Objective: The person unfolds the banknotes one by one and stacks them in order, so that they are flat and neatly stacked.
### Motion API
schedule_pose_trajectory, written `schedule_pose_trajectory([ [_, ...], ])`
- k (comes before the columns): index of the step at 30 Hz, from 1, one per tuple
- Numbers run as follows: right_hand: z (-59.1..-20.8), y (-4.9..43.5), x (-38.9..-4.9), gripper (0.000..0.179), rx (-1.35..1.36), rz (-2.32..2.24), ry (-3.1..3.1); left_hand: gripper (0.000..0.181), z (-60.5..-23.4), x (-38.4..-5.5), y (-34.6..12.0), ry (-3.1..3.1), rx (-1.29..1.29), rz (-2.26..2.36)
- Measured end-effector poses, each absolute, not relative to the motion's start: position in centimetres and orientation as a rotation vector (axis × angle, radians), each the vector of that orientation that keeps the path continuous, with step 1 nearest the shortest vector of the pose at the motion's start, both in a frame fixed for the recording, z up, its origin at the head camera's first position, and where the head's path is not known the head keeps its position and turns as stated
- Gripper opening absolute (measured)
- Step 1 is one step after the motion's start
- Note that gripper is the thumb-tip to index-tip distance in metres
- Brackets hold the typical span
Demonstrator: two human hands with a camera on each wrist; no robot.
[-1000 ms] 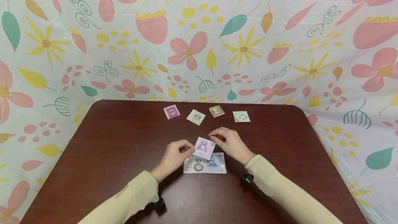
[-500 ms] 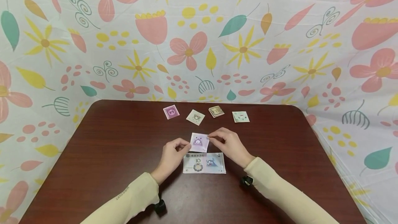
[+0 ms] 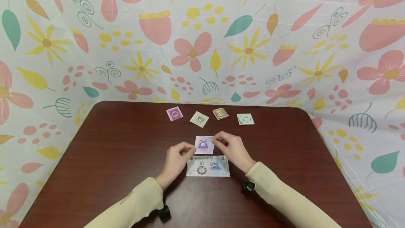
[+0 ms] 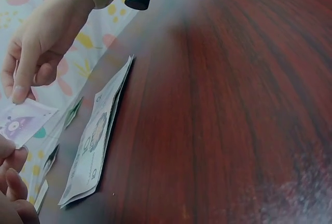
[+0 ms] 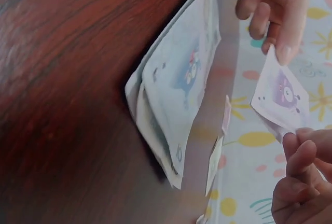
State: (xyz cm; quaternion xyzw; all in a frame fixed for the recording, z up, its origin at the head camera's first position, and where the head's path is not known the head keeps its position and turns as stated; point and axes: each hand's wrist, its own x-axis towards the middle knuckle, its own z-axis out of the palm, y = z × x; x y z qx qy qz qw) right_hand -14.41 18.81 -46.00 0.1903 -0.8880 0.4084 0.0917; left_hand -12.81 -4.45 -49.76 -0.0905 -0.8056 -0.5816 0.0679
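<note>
A pale purple play banknote [image 3: 203,145], folded to a small square with a cartoon monster on its face, is held up between both hands. My left hand [image 3: 175,160] pinches its left edge with thumb and finger. At the opposite side my right hand [image 3: 235,150] pinches the right edge, near the upper corner. Just below, flat on the table, lies a small stack of unfolded play banknotes [image 3: 207,166] with a blue monster and a 10 on top. In the right wrist view, the folded banknote [image 5: 282,95] hangs clear of that stack [image 5: 179,73].
Along the far side of the brown table [image 3: 126,143] lie folded play notes: a dark purple one [image 3: 174,114], a pale one [image 3: 199,119], a brown one [image 3: 220,113] and a green-white one [image 3: 245,119]. A floral cloth [image 3: 193,80] hangs behind the table.
The folded purple banknote has moved up and slightly left, off the top of the 10 stack, and turned straighter. Both hands keep hold of it; over the last half second they barely move.
</note>
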Motion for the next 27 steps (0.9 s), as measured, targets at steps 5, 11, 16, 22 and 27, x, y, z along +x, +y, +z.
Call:
schedule_pose_trajectory([
  [5,-46.0,19.0,-14.3,0.008,0.578,1.235,-2.637,0.006,-49.9,-12.7,-4.5,-2.443,-0.283,-1.755],
  [11,-46.1,19.4,-14.2,0.007,0.61,1.228,-2.642,0.004,-50.1,-12.6,-4.5,-2.466,-0.3,-1.771],
  [16,-45.9,19.8,-13.9,0.008,0.618,1.238,-2.665,0.006,-50.1,-12.6,-4.6,-2.473,-0.328,-1.782],
  [22,-45.6,20.3,-13.7,0.01,0.665,1.225,-2.659,0.01,-50.1,-12.8,-5.0,-2.475,-0.371,-1.785],
  [27,-45.4,20.9,-13.5,0.015,0.711,1.229,-2.661,0.012,-50.0,-13.5,-5.5,-2.479,-0.397,-1.745],
])
